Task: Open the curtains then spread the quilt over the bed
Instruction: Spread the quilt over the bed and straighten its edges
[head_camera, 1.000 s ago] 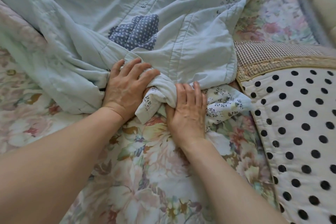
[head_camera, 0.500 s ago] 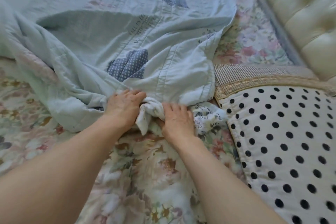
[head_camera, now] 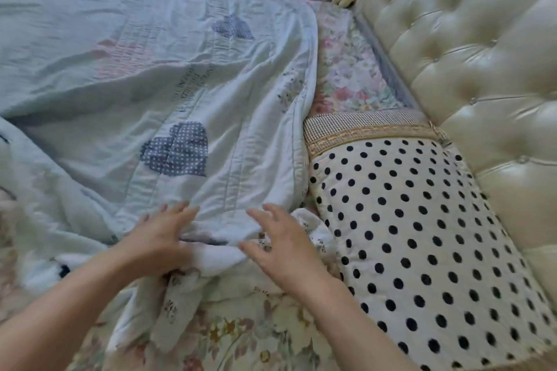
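Note:
A pale blue quilt [head_camera: 144, 75] with dotted blue heart patches lies over the far and left part of the bed, its near edge rumpled and folded under. My left hand [head_camera: 156, 238] rests on that near edge with fingers spread and fairly straight. My right hand [head_camera: 280, 244] hovers or lightly touches the bunched corner beside it, fingers splayed. Neither hand grips the cloth. The floral bed sheet [head_camera: 241, 328] shows bare below my hands.
A white pillow with black dots [head_camera: 422, 250] lies to the right, touching the quilt's edge. A cream tufted headboard [head_camera: 470, 57] rises behind it. Floral sheet [head_camera: 349, 75] shows between quilt and headboard. Dark floor lies beyond the bed's far edge.
Both hands have let go of the bunched quilt corner and opened. The view has lifted, showing more of the quilt spread away from me.

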